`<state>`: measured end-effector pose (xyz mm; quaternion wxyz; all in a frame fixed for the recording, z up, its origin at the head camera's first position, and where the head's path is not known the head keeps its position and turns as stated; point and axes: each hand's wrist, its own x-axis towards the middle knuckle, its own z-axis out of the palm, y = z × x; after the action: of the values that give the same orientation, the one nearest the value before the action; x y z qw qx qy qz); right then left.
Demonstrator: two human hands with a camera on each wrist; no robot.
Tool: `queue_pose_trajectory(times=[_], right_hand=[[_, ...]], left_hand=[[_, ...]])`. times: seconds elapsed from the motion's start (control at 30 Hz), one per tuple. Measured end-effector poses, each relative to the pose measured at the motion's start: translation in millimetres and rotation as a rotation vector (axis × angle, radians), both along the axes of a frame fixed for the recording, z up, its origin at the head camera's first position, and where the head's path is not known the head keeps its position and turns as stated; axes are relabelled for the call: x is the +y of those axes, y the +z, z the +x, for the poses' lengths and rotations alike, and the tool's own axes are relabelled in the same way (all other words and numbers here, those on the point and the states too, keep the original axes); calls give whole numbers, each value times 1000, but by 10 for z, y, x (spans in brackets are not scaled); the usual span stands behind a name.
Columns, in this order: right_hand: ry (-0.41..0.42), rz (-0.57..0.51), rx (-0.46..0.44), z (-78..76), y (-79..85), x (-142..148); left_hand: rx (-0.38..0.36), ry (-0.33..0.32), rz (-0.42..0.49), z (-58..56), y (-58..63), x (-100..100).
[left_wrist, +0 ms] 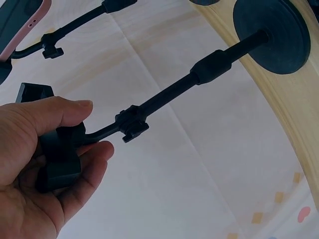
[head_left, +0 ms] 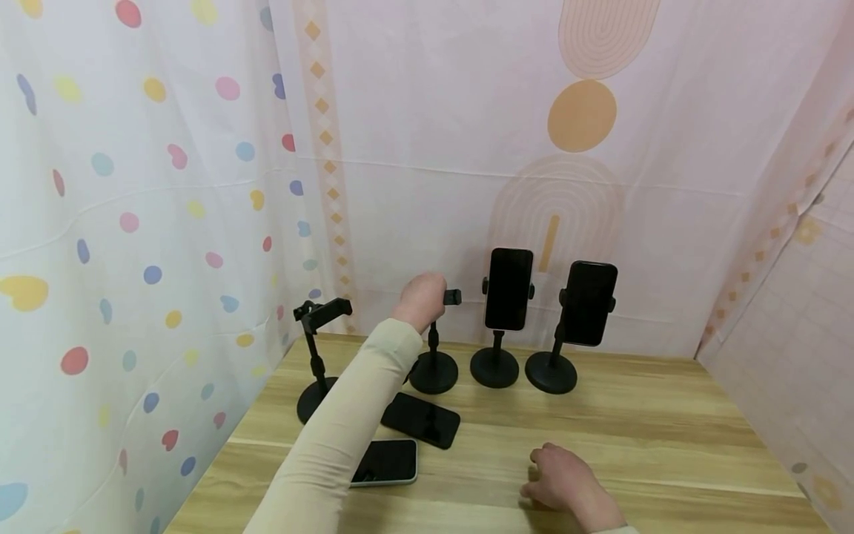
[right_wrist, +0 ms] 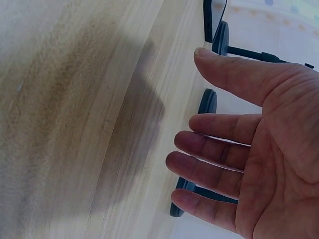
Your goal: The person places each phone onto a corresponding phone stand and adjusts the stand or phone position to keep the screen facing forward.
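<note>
My left hand (head_left: 422, 298) grips the clamp head of a black phone stand (head_left: 434, 373), second from the left in the row. In the left wrist view the thumb lies on one side of the clamp (left_wrist: 62, 154) and the fingers curl behind the other. No phone sits in this clamp, and the stand's round base (left_wrist: 274, 35) is on the table. My right hand (head_left: 563, 478) hovers low over the front of the table, holding nothing. Its fingers (right_wrist: 212, 169) are relaxed and spread from the thumb in the right wrist view.
Left of the gripped stand is another phone stand (head_left: 316, 397) with a bare clamp. To the right, two stands hold upright phones, one phone (head_left: 509, 289) beside a second phone (head_left: 590, 302). A black phone (head_left: 422, 420) and a white-edged phone (head_left: 387, 463) lie flat near the left forearm.
</note>
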<state>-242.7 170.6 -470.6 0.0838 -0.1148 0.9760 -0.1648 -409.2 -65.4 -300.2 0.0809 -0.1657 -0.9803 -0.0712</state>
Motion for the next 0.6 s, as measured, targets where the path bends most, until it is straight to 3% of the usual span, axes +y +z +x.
queue_pose_trajectory(times=[0.3, 0.6], right_hand=[[7, 10, 11, -4, 9, 6], [12, 7, 12, -17, 9, 4]], left_hand=[[26, -30, 14, 2, -51, -42], [48, -46, 108, 19, -89, -112]])
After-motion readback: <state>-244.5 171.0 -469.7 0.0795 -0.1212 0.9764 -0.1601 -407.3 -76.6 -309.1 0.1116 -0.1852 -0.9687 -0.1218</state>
